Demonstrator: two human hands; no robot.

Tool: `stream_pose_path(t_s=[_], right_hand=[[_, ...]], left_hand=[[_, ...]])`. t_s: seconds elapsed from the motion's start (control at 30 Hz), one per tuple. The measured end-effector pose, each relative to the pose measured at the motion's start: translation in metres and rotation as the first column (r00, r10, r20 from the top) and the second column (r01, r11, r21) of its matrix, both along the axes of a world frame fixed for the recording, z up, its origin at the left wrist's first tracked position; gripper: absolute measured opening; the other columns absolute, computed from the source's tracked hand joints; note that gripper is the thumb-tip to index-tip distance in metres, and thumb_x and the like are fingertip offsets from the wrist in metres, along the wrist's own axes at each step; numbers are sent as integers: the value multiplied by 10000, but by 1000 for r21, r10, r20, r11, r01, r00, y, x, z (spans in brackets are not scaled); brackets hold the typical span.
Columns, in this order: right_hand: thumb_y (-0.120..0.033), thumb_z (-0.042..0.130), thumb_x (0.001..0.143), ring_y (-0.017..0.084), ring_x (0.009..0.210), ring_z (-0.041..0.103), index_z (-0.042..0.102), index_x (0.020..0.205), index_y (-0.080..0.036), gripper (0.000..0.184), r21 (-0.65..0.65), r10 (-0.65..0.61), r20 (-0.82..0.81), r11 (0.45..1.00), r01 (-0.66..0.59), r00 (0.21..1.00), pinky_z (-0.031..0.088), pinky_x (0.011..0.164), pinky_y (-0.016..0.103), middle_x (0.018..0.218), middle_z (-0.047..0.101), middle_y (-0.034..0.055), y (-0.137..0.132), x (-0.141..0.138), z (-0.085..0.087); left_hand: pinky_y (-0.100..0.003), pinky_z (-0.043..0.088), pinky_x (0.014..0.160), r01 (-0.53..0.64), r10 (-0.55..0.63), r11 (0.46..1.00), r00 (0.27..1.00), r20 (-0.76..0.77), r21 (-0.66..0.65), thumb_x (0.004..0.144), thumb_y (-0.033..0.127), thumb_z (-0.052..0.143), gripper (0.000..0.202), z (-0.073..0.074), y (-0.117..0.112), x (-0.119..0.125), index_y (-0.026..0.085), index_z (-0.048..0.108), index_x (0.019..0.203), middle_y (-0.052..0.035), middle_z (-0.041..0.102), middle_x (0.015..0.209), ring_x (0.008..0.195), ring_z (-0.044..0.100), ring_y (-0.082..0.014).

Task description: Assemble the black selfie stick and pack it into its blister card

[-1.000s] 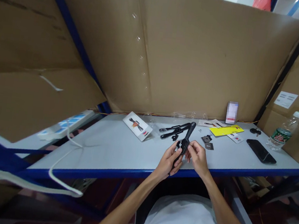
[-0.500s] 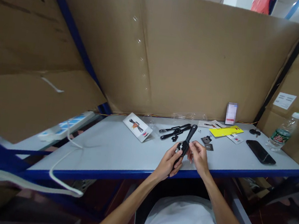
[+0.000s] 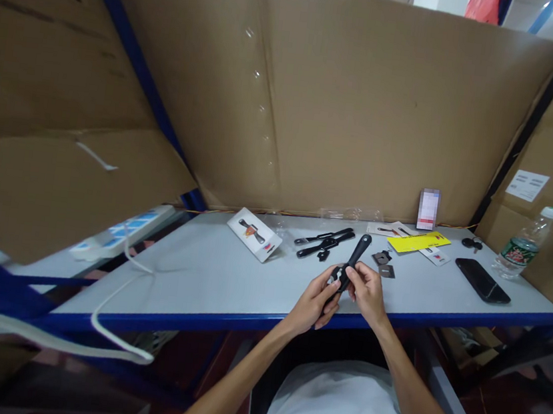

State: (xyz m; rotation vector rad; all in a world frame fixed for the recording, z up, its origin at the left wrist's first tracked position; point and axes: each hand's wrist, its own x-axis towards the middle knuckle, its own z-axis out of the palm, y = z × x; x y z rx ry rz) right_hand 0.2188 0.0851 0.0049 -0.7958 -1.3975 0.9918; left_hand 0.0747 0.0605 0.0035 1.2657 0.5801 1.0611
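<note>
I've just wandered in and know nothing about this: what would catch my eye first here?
Probably the bright yellow card, toward the back right of the pale tabletop. Next, near the front edge, the left hand grips a long-handled black tool while the right hand touches it. Behind the tabletop rises a large brown cardboard sheet.
</note>
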Motion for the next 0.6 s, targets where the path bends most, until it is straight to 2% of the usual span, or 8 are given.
stream_pose_path(t_s=[0.47,0.53,0.6], right_hand=[[-522,609,905,99,425,382,471,648,-216,422,-6,21,-12,1000,-21,1000,301,428,235,498,434,-61,-1,-1,2],[-527,577,928,111,457,405,511,689,-212,400,5,-53,-6,999,53,999,319,450,241,537,467,-48,-2,-2,2],[-490,561,951,128,524,448,595,834,-204,311,79,-233,13,970,231,972,362,504,247,612,510,-34,-6,0,3]], left_hand=[[-115,259,278,19,-18,1000,999,39,-6,968,428,576,497,-1,0,-1,201,443,1390,139,405,510,257,289,-32],[-117,256,275,12,-11,1000,999,47,-12,971,431,571,503,0,0,-1,208,432,1400,139,405,509,257,285,-34],[-117,253,277,-7,9,1000,998,66,-20,971,436,571,512,1,0,-1,220,419,1409,140,405,511,259,285,-35]])
